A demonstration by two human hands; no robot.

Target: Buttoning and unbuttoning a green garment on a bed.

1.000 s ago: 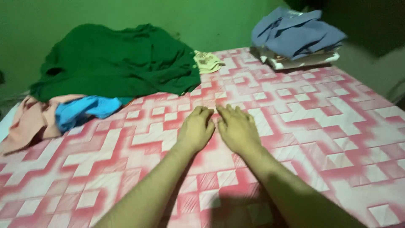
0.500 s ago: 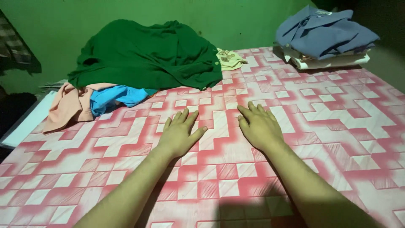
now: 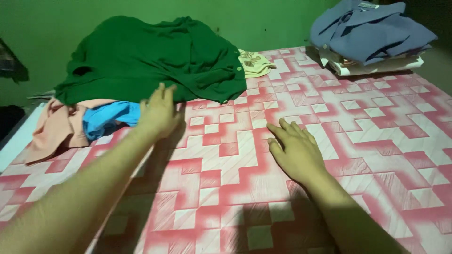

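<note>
The left hand (image 3: 159, 113) is held raised above the pink-and-white patterned mattress (image 3: 367, 136), its fingers loosely spread and holding nothing. Just beyond its fingertips lies the heaped green garment (image 3: 155, 59); whether the fingertips already touch the hem cannot be told from this angle. To the left of the fingers, the blue cloth (image 3: 110, 117) and the peach cloth (image 3: 59, 124) are bunched together at the mattress edge.

The right hand (image 3: 296, 150) is laid flat on the mattress, palm down, fingers slightly apart and empty. Well beyond its fingers, at the far corner, a stack of folded blue-grey clothes (image 3: 372, 33) is set, and a small cream cloth (image 3: 254, 63) lies between the stack and the green garment.

The step in hand is judged to be a reach for the green garment. A closing of the fingers on its near edge would be called for, and a pull onto the open mattress.
</note>
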